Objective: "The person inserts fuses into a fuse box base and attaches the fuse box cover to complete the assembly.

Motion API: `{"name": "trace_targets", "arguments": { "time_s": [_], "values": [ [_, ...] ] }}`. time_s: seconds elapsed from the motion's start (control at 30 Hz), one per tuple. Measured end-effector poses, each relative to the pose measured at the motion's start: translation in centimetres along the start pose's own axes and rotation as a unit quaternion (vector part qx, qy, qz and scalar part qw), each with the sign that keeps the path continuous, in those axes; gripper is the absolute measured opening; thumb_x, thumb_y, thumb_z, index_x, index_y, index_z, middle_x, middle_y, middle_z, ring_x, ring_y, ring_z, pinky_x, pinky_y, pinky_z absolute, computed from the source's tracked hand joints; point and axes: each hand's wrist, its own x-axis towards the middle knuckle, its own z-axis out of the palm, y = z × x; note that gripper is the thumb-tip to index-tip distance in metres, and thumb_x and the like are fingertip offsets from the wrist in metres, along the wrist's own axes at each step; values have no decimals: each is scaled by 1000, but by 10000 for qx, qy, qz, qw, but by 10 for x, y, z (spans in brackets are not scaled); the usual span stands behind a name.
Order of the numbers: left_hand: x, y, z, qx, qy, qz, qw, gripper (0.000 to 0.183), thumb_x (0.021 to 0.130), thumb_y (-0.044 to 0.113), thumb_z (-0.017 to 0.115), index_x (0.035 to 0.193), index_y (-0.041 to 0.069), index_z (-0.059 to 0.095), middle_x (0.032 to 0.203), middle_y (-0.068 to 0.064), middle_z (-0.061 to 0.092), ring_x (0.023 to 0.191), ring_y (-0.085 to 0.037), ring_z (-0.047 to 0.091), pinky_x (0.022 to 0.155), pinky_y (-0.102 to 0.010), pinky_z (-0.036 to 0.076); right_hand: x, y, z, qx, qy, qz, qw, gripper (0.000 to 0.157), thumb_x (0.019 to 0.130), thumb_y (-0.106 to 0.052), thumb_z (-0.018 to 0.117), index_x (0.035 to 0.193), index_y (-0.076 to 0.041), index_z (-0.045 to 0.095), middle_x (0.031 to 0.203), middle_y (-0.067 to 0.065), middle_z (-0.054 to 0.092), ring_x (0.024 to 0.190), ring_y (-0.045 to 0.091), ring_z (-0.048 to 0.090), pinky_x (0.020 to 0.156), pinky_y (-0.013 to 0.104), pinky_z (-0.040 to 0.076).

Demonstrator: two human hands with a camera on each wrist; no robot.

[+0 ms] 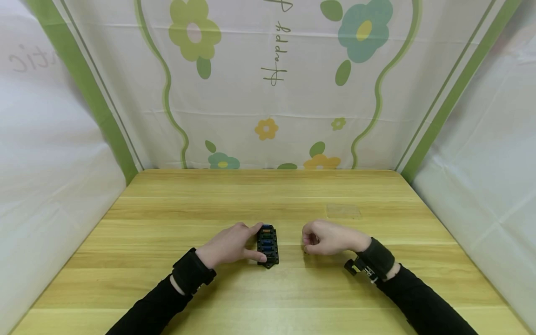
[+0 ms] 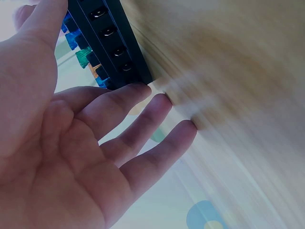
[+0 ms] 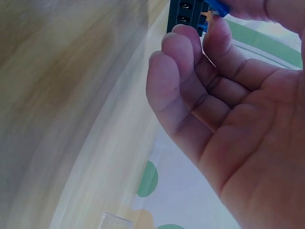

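A black fuse box [image 1: 268,245], holding a row of blue, green and orange blade fuses, lies lengthwise on the table in the head view. My left hand [image 1: 229,243] grips it from the left side, index finger at the far end and thumb over the near end. In the left wrist view, the other fingertips rest on the wood. To the right of the box, apart from it, my right hand [image 1: 328,238] hovers low with curled fingers. Between its thumb and index finger it pinches a small blue blade fuse [image 3: 219,7], partly cut off in the right wrist view.
A clear plastic cover [image 1: 343,211] lies flat on the wooden table [image 1: 201,195], beyond my right hand. Printed white cloth [image 1: 243,93] stands behind the table and along both sides.
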Motion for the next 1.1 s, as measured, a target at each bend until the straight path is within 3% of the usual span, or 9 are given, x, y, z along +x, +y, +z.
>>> {"name": "trace_targets", "arguments": {
  "time_s": [0.63,0.87,1.1],
  "values": [
    [0,-1,1,-26,11,13,10000,94,80,68,56,150,10,33,128,-13,54,117,-27,50,89,-38,43,0,0,0,-43,41,-227,9997,11,92,-16,58,84,-23,59,80,-11,56,68,5,50,62,23,45],
    [0,-1,2,28,-13,-4,10000,95,79,70,55,150,11,32,128,-13,54,116,-26,51,90,-37,43,5,0,1,-73,592,-754,9954,9,95,-12,58,88,-16,62,78,-8,56,63,5,45,56,21,39],
    [0,0,1,11,-20,-43,10000,95,79,70,55,150,11,32,128,-13,54,116,-26,50,90,-37,43,8,-3,0,-305,1122,-989,9883,8,92,-8,62,89,-13,67,84,-7,61,67,4,51,59,21,44]
  ]
}}
